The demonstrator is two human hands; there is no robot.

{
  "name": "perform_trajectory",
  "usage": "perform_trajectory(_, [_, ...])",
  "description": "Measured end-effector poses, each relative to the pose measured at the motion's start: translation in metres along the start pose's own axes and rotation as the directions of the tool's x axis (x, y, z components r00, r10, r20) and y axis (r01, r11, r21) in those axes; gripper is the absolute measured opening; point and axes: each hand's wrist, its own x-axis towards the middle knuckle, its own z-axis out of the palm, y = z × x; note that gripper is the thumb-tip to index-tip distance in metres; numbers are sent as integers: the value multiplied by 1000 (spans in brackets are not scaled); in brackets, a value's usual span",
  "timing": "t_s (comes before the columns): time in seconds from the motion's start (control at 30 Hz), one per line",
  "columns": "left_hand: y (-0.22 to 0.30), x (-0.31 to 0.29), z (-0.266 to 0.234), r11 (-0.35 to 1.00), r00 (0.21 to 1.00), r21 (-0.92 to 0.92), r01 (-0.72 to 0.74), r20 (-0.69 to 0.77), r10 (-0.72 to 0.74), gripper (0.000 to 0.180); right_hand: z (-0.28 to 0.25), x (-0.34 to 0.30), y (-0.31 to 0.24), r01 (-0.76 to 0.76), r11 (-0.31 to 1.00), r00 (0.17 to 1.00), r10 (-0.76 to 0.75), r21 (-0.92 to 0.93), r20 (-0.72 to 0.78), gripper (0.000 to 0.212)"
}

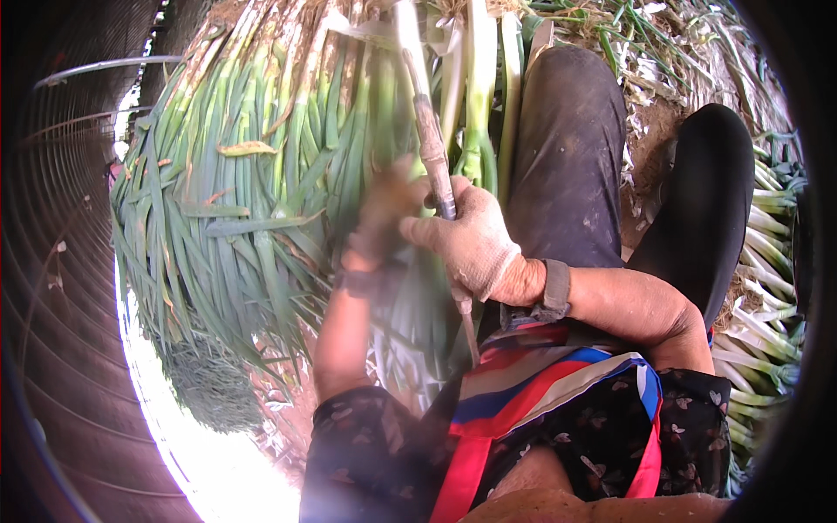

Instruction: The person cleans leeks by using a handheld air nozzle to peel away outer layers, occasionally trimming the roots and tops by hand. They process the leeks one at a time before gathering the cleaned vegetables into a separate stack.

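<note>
One slender rod (431,139) before a heap of green stalks (261,192)

Nearest, at the lower centre of the frame, a striped cloth (540,388) of red, blue and white lies over the lap. Just above it, the gloved right hand (473,237) is closed around the slender rod, its thumb pressed along the near side. The left hand (384,213), just beside it at the centre, is badly blurred; whether it grasps anything cannot be told.

The rod slants from the upper centre down through the right hand: pale at the top, rough and brown along the middle, dark just above the thumb. Whether it is a stem or a tool is unclear. It looks stiff and fairly light, so a mid-length hold should steady it.

Beyond the hands, the green stalks fill the upper left, leaves toward the viewer. Those leaves should be limp and easily torn. A thick pale stalk (479,87), beside the dark-trousered knee (567,148), looks firmer; its white shaft seems the best place to grip, though smooth skin may slip.

More pale stalks (763,336) line the right edge; dark ridged sheeting (65,305) curves up the far left.
</note>
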Motion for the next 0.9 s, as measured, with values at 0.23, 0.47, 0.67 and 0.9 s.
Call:
perform_trajectory(0.23, [-3, -6, 12, 857, 921, -355, 374, 37, -387, 22, -6, 6, -38, -311, 929, 950, 298, 199, 93, 21])
perform_trajectory(0.47, [-15, 16, 23, 757, 765, 146, 637, 1, -644, 45, 1, 0, -18, -308, 934, 949, 288, 181, 131, 23])
perform_trajectory(0.67, [-99, 1, 66, 640, 768, 505, 579, -74, -636, 35, 17, 14, -21, -396, 918, 900, 395, -31, 182, 23])
perform_trajectory(0.9, [-86, 6, 2, 203, 609, -708, 676, 383, -695, 32, 11, 5, 19, -264, 964, 960, 265, -25, 89, 27])
